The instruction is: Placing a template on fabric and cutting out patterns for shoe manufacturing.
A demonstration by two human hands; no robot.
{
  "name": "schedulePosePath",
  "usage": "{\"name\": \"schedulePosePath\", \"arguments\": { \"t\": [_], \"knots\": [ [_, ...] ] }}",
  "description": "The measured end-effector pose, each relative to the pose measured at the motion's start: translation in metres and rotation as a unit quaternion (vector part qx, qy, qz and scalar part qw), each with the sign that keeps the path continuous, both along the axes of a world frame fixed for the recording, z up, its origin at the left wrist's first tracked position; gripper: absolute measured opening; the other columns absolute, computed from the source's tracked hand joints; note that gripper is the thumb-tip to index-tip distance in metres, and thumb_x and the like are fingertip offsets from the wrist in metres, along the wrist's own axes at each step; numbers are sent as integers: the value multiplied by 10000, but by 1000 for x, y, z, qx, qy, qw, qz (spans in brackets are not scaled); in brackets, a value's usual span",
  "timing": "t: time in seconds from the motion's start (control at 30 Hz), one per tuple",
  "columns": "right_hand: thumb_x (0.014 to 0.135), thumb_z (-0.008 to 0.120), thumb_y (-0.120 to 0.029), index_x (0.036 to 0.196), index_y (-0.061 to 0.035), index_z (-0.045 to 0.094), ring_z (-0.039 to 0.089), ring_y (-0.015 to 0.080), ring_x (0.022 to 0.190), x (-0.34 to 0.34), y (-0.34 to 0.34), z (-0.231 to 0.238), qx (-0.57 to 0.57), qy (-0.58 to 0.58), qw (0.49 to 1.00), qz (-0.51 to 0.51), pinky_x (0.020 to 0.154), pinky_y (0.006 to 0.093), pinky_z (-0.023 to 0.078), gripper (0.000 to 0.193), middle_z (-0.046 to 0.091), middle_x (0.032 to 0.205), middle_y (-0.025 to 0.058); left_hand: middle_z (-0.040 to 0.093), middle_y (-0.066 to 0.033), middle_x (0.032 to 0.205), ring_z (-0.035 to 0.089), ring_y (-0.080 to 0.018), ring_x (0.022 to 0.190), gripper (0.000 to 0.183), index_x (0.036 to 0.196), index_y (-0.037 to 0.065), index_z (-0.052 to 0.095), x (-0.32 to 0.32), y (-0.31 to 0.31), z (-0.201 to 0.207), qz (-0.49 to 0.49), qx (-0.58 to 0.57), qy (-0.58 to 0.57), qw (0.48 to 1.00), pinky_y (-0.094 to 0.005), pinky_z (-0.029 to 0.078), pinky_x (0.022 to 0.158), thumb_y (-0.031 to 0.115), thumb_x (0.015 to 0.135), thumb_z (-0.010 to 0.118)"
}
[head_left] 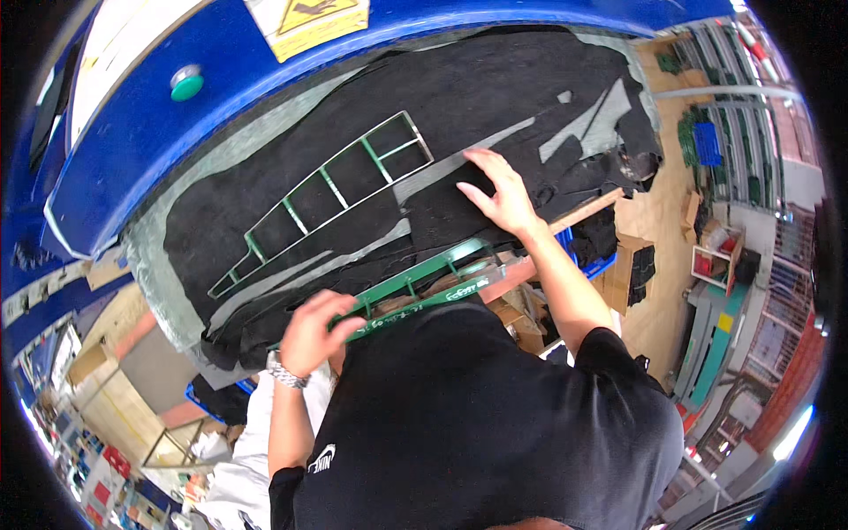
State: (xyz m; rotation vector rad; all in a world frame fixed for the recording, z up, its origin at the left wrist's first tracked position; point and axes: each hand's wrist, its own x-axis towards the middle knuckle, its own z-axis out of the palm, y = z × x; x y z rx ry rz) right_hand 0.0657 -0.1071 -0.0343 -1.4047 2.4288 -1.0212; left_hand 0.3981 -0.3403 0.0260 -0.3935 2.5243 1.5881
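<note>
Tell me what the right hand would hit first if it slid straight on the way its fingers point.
The right hand lies flat on the black material, fingers pointing toward the metal cutting frame. Sliding on, it would likely reach that frame's near end first.

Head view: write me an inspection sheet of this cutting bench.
Surface: grey cutting board, mostly covered.
Job's things: black hide spread flat, with cut-out gaps; metal cutting die lying on it; second green die at the near edge.
Clutter: loose black offcuts at the right edge.
Hands: left hand grips the green die; right hand lies flat on the hide.
Cables: nothing seen.
Surroundings: blue machine with green button, racks at right.
</note>
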Motion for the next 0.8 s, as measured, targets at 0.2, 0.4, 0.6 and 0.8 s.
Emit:
{"name": "schedulePosePath", "arguments": {
  "t": [0.2,0.4,0.6,0.8],
  "knots": [
    [875,776,-164,1222,-12,670,637,353,1172,14,64,12,22,-1,995,-97,1025,425,500,393,685,1209,185,683,-144,946,682,-364,904,219,1044,34,704,-11,23,-30,-129,55,-52,989,-418,552,781,194,902,751],
    [900,750,-138,1159,4,685,685,309,1054,46,100,14,15,-7,986,-165,950,381,530,302,714,1104,162,651,-115,842,651,-281,741,119,976,6,713,-18,20,-25,-98,92,-79,988,-365,501,671,95,899,732],
    [998,658,-124,1132,13,693,677,78,845,102,112,5,-135,-333,875,-324,755,243,528,195,718,930,51,606,-91,796,588,-183,660,118,985,-20,712,-42,9,29,-80,104,-33,991,-316,448,609,52,892,725],
    [972,538,-619,1465,-1,423,616,293,1197,153,91,14,-290,-550,768,-155,1029,454,499,798,593,1334,182,597,-101,797,584,-211,633,140,1021,-20,713,-81,28,68,-86,84,90,989,-328,451,594,56,903,715]
  ]
}}
